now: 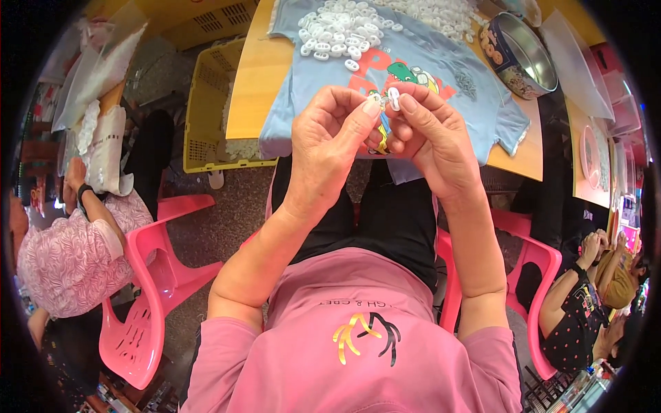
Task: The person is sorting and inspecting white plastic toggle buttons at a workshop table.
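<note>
A small white plastic clip [393,98] is pinched between the fingertips of the left hand [330,138] and the right hand [430,138] — both grips are clenched on it, thumbs pressed close together. Just beyond the grip a light blue child's shirt [413,62] is spread on the wooden worktop [251,76], and a heap of white clips [341,31] lies on it farther off. A round tin [523,55] stands to the grip's right — a yellow crate [206,117] to its left.

Blue shirt [441,82] on wooden table [255,76]
</note>
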Demonstrator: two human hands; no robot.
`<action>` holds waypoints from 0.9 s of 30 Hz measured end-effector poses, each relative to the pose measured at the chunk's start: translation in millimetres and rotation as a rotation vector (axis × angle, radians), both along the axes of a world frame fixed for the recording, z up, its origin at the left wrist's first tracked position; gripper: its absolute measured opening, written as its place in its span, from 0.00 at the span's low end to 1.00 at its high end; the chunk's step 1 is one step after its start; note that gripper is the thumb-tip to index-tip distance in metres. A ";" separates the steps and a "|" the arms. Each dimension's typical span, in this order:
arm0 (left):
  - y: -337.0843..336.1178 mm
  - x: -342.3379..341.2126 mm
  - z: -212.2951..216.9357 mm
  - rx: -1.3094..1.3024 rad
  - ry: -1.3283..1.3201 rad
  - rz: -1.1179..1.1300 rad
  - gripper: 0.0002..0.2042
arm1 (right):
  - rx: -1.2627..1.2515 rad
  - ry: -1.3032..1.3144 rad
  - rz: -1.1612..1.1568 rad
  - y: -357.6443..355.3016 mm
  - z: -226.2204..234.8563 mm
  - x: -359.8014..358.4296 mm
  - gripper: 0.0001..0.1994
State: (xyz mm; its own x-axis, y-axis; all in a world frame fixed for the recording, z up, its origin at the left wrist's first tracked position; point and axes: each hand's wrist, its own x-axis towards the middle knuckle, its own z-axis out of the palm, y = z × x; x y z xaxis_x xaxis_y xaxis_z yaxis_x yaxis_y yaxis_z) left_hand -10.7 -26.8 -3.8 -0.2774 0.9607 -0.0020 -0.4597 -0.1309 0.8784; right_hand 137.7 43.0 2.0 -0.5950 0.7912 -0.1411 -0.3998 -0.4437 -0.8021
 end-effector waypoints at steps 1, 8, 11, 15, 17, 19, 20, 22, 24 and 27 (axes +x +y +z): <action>0.1 0.5 1.0 -0.006 0.005 -0.008 0.07 | 0.002 -0.001 -0.004 -0.1 0.1 0.8 0.13; 1.0 1.7 1.1 -0.035 0.048 -0.001 0.07 | 0.131 -0.083 -0.067 -1.9 0.4 1.3 0.12; 0.8 2.5 0.9 -0.039 0.068 0.012 0.06 | 0.256 -0.171 -0.122 -5.2 3.3 -0.3 0.12; 0.6 4.8 1.8 -0.055 0.080 0.005 0.06 | 0.427 -0.256 -0.207 -8.4 3.2 -2.1 0.12; 0.7 5.0 2.2 -0.053 0.074 0.018 0.06 | 0.455 -0.282 -0.212 -8.8 3.4 -1.9 0.12; 0.8 5.0 1.3 -0.054 0.083 0.020 0.06 | 0.484 -0.309 -0.217 -9.3 2.8 -2.4 0.12; 0.9 4.8 0.9 -0.055 0.091 0.023 0.06 | 0.519 -0.299 -0.239 -10.4 1.9 -3.6 0.11; 1.6 4.8 1.0 -0.058 0.106 0.024 0.06 | 0.552 -0.289 -0.263 -11.0 2.4 -3.5 0.11; 1.6 4.2 1.4 -0.061 0.123 0.024 0.06 | 0.610 -0.350 -0.252 -10.8 4.0 -2.3 0.11; 0.5 2.8 2.3 -0.056 0.182 -0.007 0.06 | 0.647 -0.394 -0.246 -7.8 2.8 -0.4 0.10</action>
State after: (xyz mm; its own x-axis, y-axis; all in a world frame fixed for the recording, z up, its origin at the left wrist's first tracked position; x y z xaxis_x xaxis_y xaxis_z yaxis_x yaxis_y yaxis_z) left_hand -7.9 -26.3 -1.5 -0.2713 0.9625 -0.0061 -0.2928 -0.0765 0.9531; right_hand 137.3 35.3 4.8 -0.3942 0.8904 0.2275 -0.0592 0.2225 -0.9731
